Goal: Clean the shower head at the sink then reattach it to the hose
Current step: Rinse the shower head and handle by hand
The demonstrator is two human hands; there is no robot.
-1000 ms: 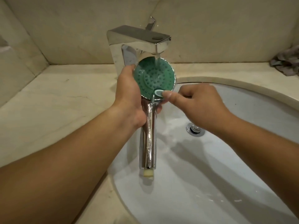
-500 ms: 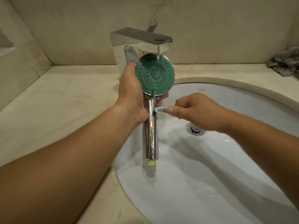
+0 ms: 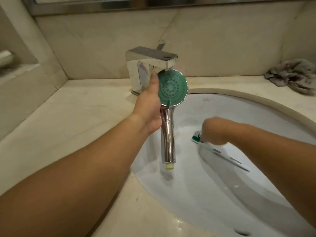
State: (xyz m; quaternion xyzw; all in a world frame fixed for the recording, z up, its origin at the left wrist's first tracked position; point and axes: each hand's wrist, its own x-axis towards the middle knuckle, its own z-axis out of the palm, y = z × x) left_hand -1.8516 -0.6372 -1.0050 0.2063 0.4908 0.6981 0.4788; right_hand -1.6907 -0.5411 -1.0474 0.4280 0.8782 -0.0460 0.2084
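water from the tap [image 3: 152, 60] rinses the shower head [image 3: 172, 89] gripped in the left hand [image 3: 150, 106], while the right hand [image 3: 213, 132], grip blurred, lowers a toothbrush [image 3: 220, 152] into the sink [image 3: 256, 106].

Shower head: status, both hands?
Left hand grips chrome green-faced shower head under running faucet. Right hand, blurred, at toothbrush in sink. Nothing blocking.

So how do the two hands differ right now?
The left hand grips the shower head up under the faucet; the right hand is low in the sink by the drain. The left looks sharp and steady; the right is blurred at the toothbrush, its grip unclear. Both are over the basin.
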